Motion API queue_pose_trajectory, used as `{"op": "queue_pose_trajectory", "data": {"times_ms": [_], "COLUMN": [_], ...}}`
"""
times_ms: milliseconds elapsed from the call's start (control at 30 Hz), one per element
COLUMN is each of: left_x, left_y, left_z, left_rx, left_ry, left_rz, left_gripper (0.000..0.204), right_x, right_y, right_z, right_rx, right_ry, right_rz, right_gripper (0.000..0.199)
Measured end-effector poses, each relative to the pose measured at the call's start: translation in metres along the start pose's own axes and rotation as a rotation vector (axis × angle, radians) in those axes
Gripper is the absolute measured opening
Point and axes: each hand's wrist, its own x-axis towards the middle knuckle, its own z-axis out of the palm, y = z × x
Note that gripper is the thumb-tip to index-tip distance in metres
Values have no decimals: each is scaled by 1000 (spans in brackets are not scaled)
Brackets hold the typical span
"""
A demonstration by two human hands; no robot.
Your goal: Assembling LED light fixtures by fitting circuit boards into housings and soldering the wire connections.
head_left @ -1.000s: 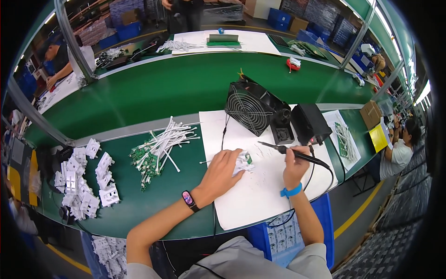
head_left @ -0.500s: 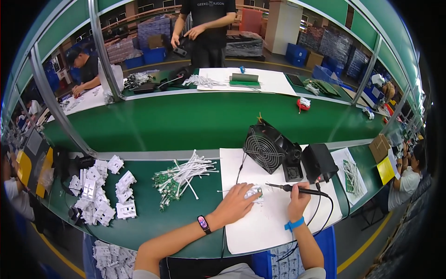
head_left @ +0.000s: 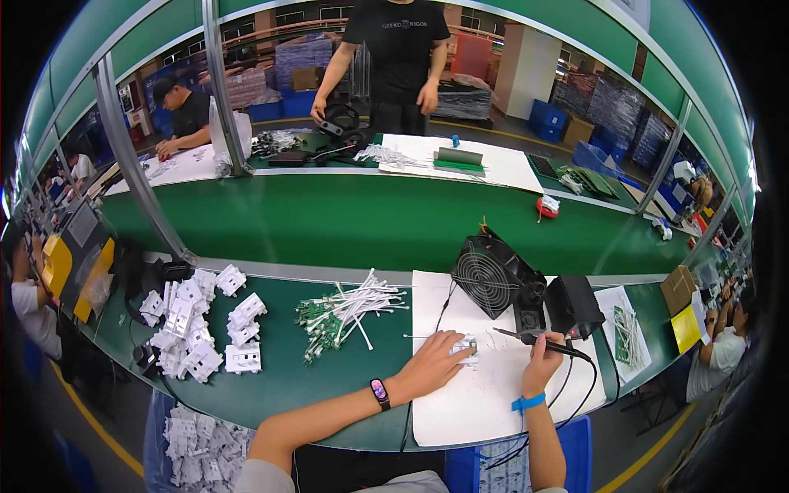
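Observation:
My left hand point(head_left: 437, 363) rests on a white sheet point(head_left: 468, 403) and presses down a small white and green part point(head_left: 467, 348), with a thin white lead sticking out to its left. My right hand point(head_left: 542, 361) grips a black soldering iron point(head_left: 542, 342) like a pen, tip pointing left toward that part, a short gap from it. A black cable runs from the iron down over the bench edge. My left wrist wears a dark band, my right wrist a blue strap.
A black fan point(head_left: 491, 281) and a black box point(head_left: 574, 306) stand behind the sheet. A pile of white-wired green boards point(head_left: 345, 311) lies left of it, white plastic housings point(head_left: 201, 320) farther left. A green belt point(head_left: 370, 222) runs behind. Other people work around.
The view has tilted upward, showing more of the far bench and the standing person. My hands keep the same hold on the part and the iron.

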Motion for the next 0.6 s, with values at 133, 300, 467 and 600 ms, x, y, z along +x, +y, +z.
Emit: {"op": "queue_pose_trajectory", "data": {"times_ms": [133,300,467,600], "left_x": [-1,-3,-6,-8], "left_y": [-1,-4,-7,-10], "left_z": [0,1,4,3], "left_rx": [-11,-42,-75,-107], "left_ry": [22,21,49,35], "left_rz": [19,-1,17,-15], "left_gripper": [40,41,42,43], "right_x": [3,5,5,4], "right_y": [-1,2,4,7], "right_z": [-2,0,2,0], "right_rx": [-9,-22,-42,-89], "right_ry": [-12,-5,19,57], "right_rz": [4,-11,-42,7], "right_gripper": [7,10,11,11]}}
